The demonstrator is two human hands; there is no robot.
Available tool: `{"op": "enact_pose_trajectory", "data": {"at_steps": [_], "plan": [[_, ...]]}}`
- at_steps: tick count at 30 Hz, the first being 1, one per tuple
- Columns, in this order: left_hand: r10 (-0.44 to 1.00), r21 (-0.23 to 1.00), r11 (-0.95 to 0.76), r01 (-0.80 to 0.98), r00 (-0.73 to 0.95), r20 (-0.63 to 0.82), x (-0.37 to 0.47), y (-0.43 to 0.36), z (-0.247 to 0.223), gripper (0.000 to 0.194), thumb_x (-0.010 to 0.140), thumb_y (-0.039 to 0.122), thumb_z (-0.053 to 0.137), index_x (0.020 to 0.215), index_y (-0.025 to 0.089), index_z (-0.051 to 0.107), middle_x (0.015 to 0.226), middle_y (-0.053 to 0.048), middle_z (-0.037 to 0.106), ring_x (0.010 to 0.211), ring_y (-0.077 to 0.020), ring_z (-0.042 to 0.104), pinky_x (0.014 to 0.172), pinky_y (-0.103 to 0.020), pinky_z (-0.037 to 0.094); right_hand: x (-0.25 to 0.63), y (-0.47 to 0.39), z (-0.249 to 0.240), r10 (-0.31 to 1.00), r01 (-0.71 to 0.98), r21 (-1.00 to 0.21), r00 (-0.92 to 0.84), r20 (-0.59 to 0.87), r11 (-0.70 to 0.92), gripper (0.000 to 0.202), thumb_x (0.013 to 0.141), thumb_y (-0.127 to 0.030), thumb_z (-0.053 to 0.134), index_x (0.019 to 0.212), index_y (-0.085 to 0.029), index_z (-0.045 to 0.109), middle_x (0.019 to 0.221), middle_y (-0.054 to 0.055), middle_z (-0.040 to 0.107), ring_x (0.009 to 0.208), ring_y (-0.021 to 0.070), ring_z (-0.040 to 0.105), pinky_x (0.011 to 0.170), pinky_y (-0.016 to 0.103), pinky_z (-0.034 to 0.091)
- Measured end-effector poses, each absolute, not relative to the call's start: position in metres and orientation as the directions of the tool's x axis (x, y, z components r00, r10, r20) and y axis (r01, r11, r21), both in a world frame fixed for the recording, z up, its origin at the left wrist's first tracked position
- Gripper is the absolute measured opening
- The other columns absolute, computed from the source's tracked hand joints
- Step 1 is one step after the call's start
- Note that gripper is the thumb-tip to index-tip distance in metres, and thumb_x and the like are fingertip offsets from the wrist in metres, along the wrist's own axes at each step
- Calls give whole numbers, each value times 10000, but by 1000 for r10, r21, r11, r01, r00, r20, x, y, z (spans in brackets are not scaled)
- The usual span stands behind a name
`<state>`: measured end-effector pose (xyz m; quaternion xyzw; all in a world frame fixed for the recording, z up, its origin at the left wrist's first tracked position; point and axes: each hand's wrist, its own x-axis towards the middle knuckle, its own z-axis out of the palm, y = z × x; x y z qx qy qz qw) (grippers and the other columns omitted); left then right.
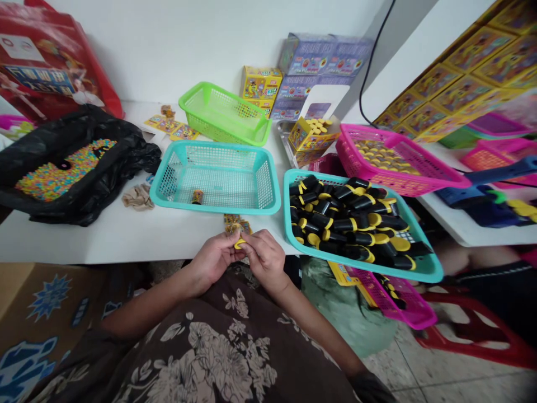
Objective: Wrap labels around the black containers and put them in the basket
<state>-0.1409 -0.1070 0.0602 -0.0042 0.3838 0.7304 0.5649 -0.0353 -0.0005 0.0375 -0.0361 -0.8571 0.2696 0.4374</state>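
Near the front edge of the white table, my left hand (217, 256) and my right hand (264, 254) meet, fingers closed around a small item with a yellow cap (239, 244). The item's body is mostly hidden by the fingers. Small printed stickers (235, 222) lie just beyond the fingertips. Behind them, a turquoise basket (216, 209) holds one small printed container (197, 196). To the right, a second turquoise basket (293, 246) is filled with several black containers (344, 224) with yellow caps.
A black bag (113, 179) of colourful beads (62, 173) lies left. A green basket (224, 131) and stacked boxes (306, 56) stand behind. A pink basket (423, 168) of yellow-capped containers and an open yellow box (310, 140) are right. A cardboard carton (50, 313) is below left.
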Motion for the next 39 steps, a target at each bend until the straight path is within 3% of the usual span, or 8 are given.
{"op": "enact_pose_trajectory", "data": {"at_steps": [6,14,21,25,29,32,34,39], "plan": [[840,571,-44,-820,-340,-423,-144,-107,58,279,690,322,839,815,127,683,799,-39,693,733,-137,626,755,-278,491,-34,3,40,220,-123,-374,-630,745,919,229,917,-133,554,1064,-220,706,744,53,646,713,190,564,637,342,455],[832,660,12,-751,-359,-424,-151,-109,66,382,736,465,768,921,164,623,757,-49,694,640,-176,656,634,-301,509,-35,-2,44,429,-147,-636,-623,655,758,215,926,-156,564,1063,-233,711,772,37,662,690,167,582,642,317,489],[812,992,14,-128,-578,-86,-162,-119,84,334,645,332,848,880,172,672,839,-21,645,743,-136,590,647,-256,459,-36,-6,47,688,-156,-986,-710,149,53,135,848,-352,686,843,-224,728,683,-3,658,622,146,579,617,285,480],[923,991,-7,136,-381,58,-166,-125,93,297,678,300,832,929,182,726,861,-35,655,796,-154,609,720,-281,484,-42,-8,52,623,-134,-926,-772,-126,-354,205,722,-387,793,748,-197,720,642,-14,644,551,117,532,539,251,437],[907,979,8,203,-413,79,-190,-125,101,319,743,353,767,1003,177,706,847,-44,680,735,-151,621,661,-278,501,-41,-8,55,607,-121,-900,-774,-178,-418,276,731,-430,784,884,-210,718,661,0,678,554,141,587,519,260,440],[760,863,137,487,-610,224,-234,-121,114,327,817,348,669,1100,186,686,812,-37,664,692,-149,591,661,-291,493,-36,-9,55,620,-79,-942,-770,-151,-327,288,754,-451,768,897,-210,702,716,20,705,604,156,628,531,262,449],[672,616,373,694,-660,337,-268,-115,121,222,818,309,649,981,174,714,884,-74,671,793,-188,610,757,-331,485,-32,-12,57,618,-55,-967,-777,-116,-251,287,751,-463,769,866,-211,696,686,5,682,589,149,614,530,262,456],[726,103,686,720,-687,-29,-328,-90,119,157,774,300,661,852,173,711,869,-119,700,883,-292,642,737,-343,446,-20,-14,76,589,-80,-983,-791,164,165,170,839,-382,696,856,-213,705,711,2,668,629,141,616,617,282,507]]}}
